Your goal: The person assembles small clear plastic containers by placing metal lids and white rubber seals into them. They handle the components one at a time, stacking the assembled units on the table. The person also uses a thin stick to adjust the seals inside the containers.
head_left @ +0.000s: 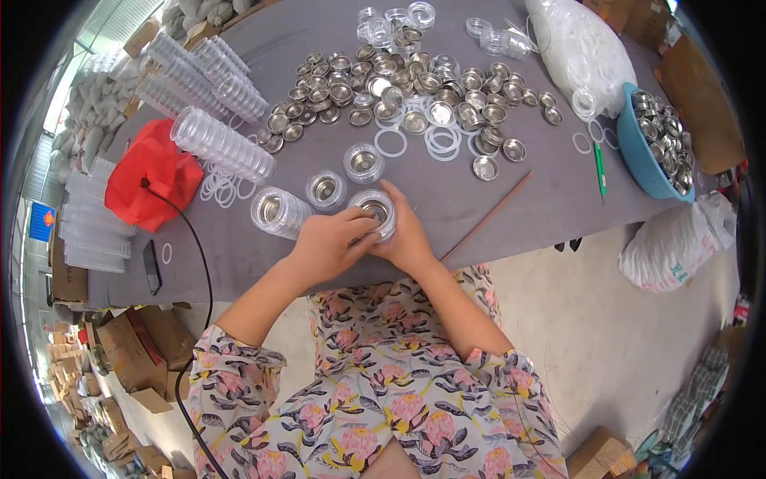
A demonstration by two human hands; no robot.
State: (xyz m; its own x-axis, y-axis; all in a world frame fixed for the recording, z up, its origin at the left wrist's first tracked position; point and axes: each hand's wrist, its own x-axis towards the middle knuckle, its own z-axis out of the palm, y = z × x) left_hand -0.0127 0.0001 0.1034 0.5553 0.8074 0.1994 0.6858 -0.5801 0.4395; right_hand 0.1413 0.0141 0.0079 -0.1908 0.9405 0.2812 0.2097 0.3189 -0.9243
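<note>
Near the table's front edge, my right hand [408, 238] is closed around the side of a clear round plastic container [384, 201] with a silvery metal cup inside. My left hand [329, 243] reaches over it from the left. Its bent fingers press together at the container's rim and inside, and part of the container is hidden under them. Just beyond stand two similar clear containers with metal cups, one a little left [325, 190] and one farther back [363, 163]. Beside my left hand leans a stack of clear containers [279, 212], the front one with a metal cup in it.
Metal cups [319, 84] lie heaped at the far middle among white rings [391, 143]. Stacked clear containers [223, 144] and a red cloth [152, 172] with a black cable are at left. At right lie a brown stick [491, 215], a green pen [599, 169] and a blue basin [638, 156].
</note>
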